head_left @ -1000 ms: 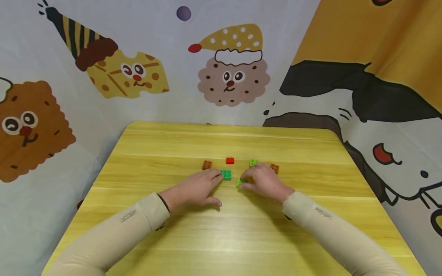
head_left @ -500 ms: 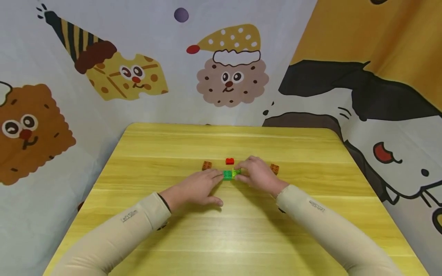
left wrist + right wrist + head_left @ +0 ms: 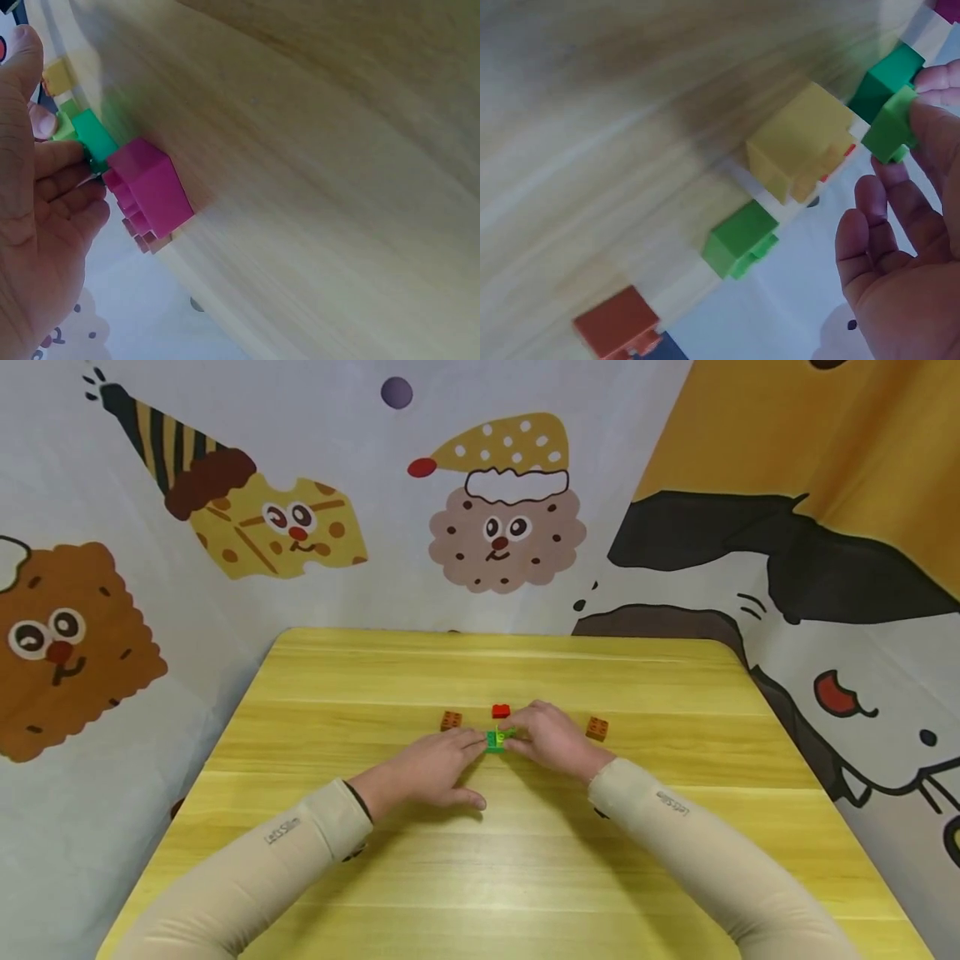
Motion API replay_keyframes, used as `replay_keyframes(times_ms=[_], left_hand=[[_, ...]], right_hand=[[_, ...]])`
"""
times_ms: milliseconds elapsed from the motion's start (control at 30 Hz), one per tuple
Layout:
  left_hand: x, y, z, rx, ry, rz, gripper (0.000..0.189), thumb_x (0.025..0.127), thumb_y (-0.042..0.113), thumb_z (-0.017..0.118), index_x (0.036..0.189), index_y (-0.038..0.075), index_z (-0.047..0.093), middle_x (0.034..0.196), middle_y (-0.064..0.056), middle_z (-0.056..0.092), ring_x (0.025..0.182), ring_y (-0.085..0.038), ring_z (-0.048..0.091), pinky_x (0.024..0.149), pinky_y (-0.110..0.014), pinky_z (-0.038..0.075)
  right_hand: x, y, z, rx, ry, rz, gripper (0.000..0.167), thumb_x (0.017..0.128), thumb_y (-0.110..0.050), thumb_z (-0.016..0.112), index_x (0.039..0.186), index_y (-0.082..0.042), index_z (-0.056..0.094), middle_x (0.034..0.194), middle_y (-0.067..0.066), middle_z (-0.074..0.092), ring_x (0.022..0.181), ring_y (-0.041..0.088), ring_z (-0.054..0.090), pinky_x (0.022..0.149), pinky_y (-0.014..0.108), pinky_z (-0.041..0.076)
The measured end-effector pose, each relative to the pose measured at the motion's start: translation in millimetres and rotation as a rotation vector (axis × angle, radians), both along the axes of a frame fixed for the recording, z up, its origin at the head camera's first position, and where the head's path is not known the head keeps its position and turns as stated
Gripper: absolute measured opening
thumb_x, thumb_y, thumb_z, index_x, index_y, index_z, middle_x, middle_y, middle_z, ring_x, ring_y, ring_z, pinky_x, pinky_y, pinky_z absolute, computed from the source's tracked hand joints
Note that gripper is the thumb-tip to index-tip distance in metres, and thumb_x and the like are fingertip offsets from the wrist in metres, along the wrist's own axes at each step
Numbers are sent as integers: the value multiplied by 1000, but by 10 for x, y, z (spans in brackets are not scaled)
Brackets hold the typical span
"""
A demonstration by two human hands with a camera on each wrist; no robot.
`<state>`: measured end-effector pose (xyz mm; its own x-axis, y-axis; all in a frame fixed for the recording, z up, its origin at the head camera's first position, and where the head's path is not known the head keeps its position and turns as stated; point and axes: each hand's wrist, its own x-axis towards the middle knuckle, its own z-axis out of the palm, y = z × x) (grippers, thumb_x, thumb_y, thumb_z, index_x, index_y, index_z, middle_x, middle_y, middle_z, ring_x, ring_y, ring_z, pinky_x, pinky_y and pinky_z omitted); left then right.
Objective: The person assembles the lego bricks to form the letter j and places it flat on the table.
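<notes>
My right hand (image 3: 555,739) pinches a light green brick (image 3: 891,124) between thumb and finger, its studs facing up. That brick overlaps the right end of a darker green brick (image 3: 885,79), at its studded side. My left hand (image 3: 431,768) lies at the green brick's left end, fingertips against it and thumb held apart. A magenta brick (image 3: 154,187) stands beside the left fingers, hidden under that hand in the head view. Close to the right hand are a yellow brick (image 3: 802,142) and another light green brick (image 3: 739,240), both covered by it in the head view.
A red brick (image 3: 501,711) lies just beyond the green one. Brown bricks sit at the left (image 3: 451,720) and right (image 3: 597,728) of the group. The wooden table (image 3: 480,877) reaches back to a cartoon-printed cloth (image 3: 375,602).
My right hand has carried the light green brick leftward from the table to the green brick, and it now overlaps that brick's right end. The left hand stays nearly still.
</notes>
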<state>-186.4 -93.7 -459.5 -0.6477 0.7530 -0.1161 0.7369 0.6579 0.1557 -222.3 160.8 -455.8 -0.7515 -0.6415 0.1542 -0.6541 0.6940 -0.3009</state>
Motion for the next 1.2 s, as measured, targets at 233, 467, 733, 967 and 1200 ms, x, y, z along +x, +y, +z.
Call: replay_keyframes(times_ms=[233, 467, 733, 967, 1200], left_hand=[[9, -16, 8, 4, -3, 9, 104, 95, 75, 63, 163, 1, 40, 170, -15, 41, 158, -33, 40, 129, -47, 35], [13, -15, -1, -12, 4, 12, 105, 95, 77, 60, 163, 0, 40, 171, -15, 41, 159, -33, 40, 130, -46, 34], [26, 3, 7, -14, -7, 16, 106, 95, 77, 61, 164, 0, 39, 171, -16, 39, 159, -34, 39, 130, -47, 34], [40, 11, -16, -28, -9, 12, 107, 94, 79, 60, 164, 1, 38, 172, -16, 38, 159, -34, 38, 129, -47, 35], [49, 17, -21, -21, 1, 6, 107, 94, 78, 61, 164, 1, 38, 172, -16, 38, 159, -34, 39, 129, -47, 35]], right_hand=[[10, -70, 87, 19, -2, -5, 22, 92, -21, 86, 113, -13, 84, 112, -1, 83, 95, 15, 71, 90, 38, 57], [-35, -71, 86, -14, -140, -73, 23, 92, -22, 87, 113, -15, 84, 113, -1, 83, 97, 14, 72, 91, 37, 61], [-40, 15, 4, -196, -367, -59, 17, 97, -15, 81, 114, -13, 80, 107, 2, 81, 80, 9, 69, 68, 24, 59], [-42, 38, -65, -251, -415, -40, 13, 98, -13, 79, 111, -15, 78, 102, 1, 79, 78, 14, 66, 64, 23, 56], [-44, 69, -67, -225, -415, -40, 13, 102, -21, 75, 114, -17, 78, 102, -1, 78, 76, 12, 62, 63, 24, 54]])
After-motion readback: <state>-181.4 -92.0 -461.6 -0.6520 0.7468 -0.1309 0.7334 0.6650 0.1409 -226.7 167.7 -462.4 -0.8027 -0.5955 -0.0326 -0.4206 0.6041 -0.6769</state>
